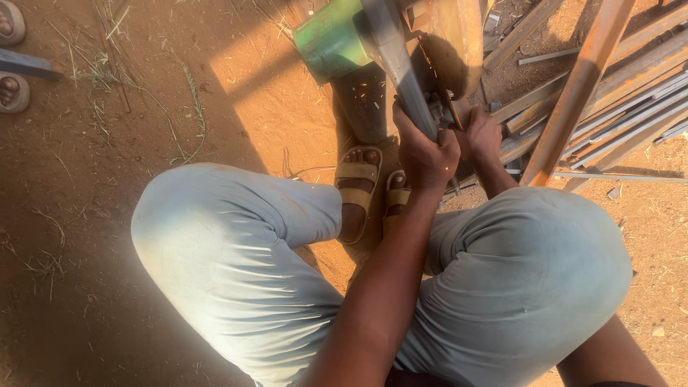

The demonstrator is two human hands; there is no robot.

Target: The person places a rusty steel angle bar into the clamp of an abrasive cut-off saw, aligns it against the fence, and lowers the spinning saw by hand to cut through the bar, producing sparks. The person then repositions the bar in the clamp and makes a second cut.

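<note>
Person squats on bare red-orange dirt, knees wide in pale grey-blue trousers (pixel 236 251), feet in tan strapped sandals (pixel 358 183) planted close together under the work. No bins or boxes here; the nearest thing to a holder is the cut-off saw (pixel 401 50) itself, green motor drum at the left, rusty disc guard to the right, with a grey metal tube (pixel 401 79) lying through it and running down toward the person. A few sparks show on the dark base plate below the drum. Left hand (pixel 425 154), arm reaching straight forward between the knees, is wrapped tight round the lower end of the tube, fingers fully curled, thumb over the top, knuckles up. Right hand (pixel 481 136) sits just beside it to the right, close against the saw's clamp area under the guard; fingers are bent over something there, but what they have hold of, and how tight, I cannot tell, since shadow and the guard hide it. Right forearm drops back behind the right knee. A rusty angle bar (pixel 577 86) leans diagonally past the right hand. Behind it lies a pile of metal strips and bars (pixel 631 107), grey and rusted, on the ground. Top left, another person's sandalled toes (pixel 11 54) at the frame edge, well apart
</note>
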